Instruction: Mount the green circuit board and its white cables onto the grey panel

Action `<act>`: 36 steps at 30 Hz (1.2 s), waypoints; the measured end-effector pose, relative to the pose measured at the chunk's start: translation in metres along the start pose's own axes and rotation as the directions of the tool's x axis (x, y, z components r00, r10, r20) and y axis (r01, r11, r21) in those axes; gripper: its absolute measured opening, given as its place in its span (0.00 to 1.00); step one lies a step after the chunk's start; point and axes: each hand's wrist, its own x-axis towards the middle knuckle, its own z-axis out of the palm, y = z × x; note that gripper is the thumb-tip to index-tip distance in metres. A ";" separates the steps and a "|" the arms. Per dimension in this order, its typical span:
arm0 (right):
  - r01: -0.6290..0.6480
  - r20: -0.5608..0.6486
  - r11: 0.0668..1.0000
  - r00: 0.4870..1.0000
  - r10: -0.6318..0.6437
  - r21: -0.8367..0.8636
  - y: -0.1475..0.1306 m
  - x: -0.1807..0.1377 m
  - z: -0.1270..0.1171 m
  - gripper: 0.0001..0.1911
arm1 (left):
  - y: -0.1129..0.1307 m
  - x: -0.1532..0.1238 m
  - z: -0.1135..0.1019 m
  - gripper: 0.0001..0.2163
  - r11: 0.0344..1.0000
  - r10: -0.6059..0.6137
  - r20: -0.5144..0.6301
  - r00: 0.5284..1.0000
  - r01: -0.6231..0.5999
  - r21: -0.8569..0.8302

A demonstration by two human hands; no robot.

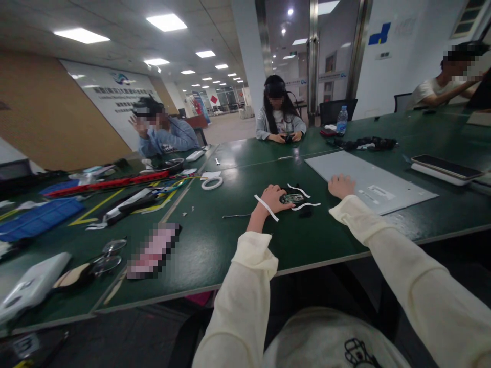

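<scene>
My left hand (273, 198) rests on the green table (215, 240), its fingers curled beside a small green circuit board (292, 199) that they touch at its left end. White paper strips (267, 208) lie around the board. My right hand (340, 185) lies on the edge of a flat grey panel (368, 181), fingers bent down onto it, holding nothing that I can see. Both arms wear cream sleeves.
A white ring (211, 183) and a thin wire (236, 215) lie to the left. Tools, a red bar (111, 183) and blue trays (36, 219) crowd the far left. A phone (447, 166) and a water bottle (341, 120) stand at the right. Three people sit across the table.
</scene>
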 end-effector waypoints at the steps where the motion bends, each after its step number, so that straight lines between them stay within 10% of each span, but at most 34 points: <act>1: 0.013 0.001 1.000 1.000 -0.013 -0.006 -0.003 -0.002 -0.001 0.30 | -0.001 0.000 -0.001 0.26 1.000 -0.009 -0.018 1.000 0.009 -0.004; 21: 0.448 0.094 0.894 0.889 -0.447 0.009 -0.049 -0.054 -0.019 0.35 | -0.006 -0.007 -0.047 0.24 0.993 -0.089 -0.201 0.976 0.104 0.064; 30: 0.701 0.106 0.704 0.696 -0.710 0.116 -0.083 -0.094 -0.030 0.36 | -0.016 -0.013 -0.060 0.24 0.971 -0.189 -0.261 0.947 0.220 0.098; 36: 0.843 0.079 0.480 0.476 -0.876 0.244 -0.089 -0.114 -0.046 0.36 | -0.015 -0.012 -0.061 0.23 0.961 -0.237 -0.299 0.924 0.268 0.070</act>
